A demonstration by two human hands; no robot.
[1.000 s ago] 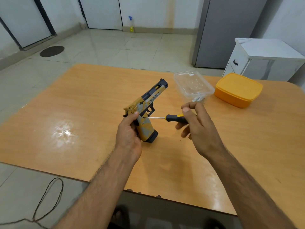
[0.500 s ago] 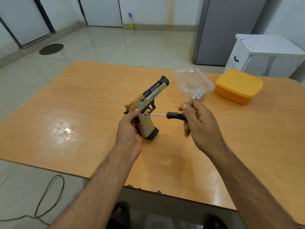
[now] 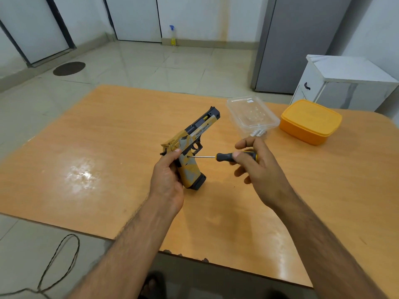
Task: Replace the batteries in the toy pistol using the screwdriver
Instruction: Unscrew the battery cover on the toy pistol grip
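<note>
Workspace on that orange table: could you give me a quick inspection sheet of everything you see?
Surface: orange wooden table, glossy glare patch.
Job's things: yellow-and-grey toy pistol; black-and-yellow-handled screwdriver, tip on the grip.
Clutter: clear plastic tray; closed orange plastic box.
Grippers: left hand grips the pistol; right hand pinches the screwdriver handle.
Cables: black cord looped on the floor.
Surroundings: tiled floor, grey fridge, white cabinet, yellow spray bottle.

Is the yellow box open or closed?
Closed. The yellow box on the table has its lid sitting flat on top.
</note>
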